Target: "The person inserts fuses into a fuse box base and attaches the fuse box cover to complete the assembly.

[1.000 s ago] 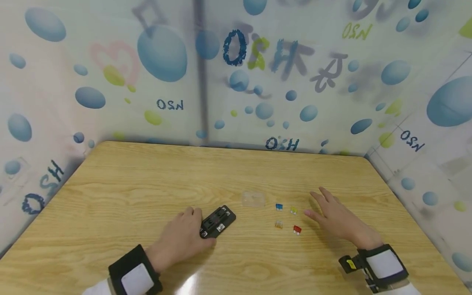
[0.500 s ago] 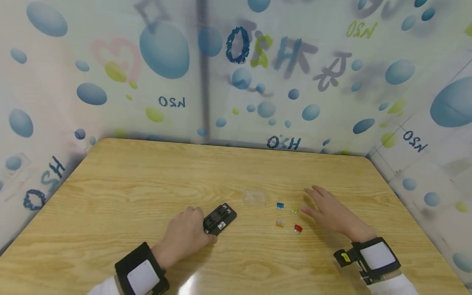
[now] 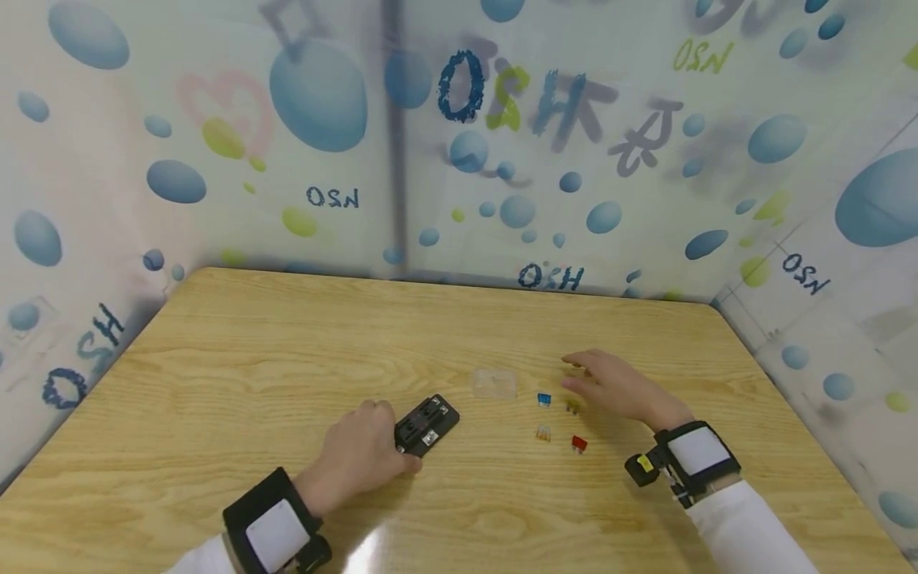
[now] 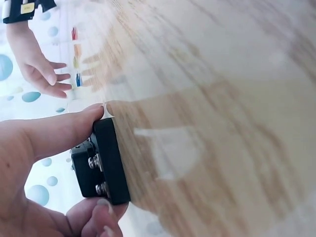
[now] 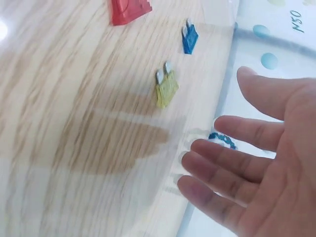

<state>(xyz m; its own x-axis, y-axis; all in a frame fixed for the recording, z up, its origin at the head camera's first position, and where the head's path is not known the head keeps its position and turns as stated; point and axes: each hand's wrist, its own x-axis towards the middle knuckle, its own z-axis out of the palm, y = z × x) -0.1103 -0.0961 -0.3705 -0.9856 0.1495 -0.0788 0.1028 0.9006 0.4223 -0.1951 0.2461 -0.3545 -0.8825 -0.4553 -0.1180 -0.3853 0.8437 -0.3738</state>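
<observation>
My left hand grips the near end of a black fuse block on the table. In the left wrist view its thumb and fingers pinch the block's two sides, and metal screws show on it. My right hand hovers empty by a yellow blade fuse, fingers loosely extended and apart from it. A blue blade fuse, an orange blade fuse and a red blade fuse lie close by, left of the right hand.
A clear, flat plastic piece lies between the fuse block and the blue fuse. The wooden table reaches back to a patterned curtain.
My right hand has moved left, coming over the yellow fuse. The left hand has slid a little further onto the fuse block, covering more of its near end.
</observation>
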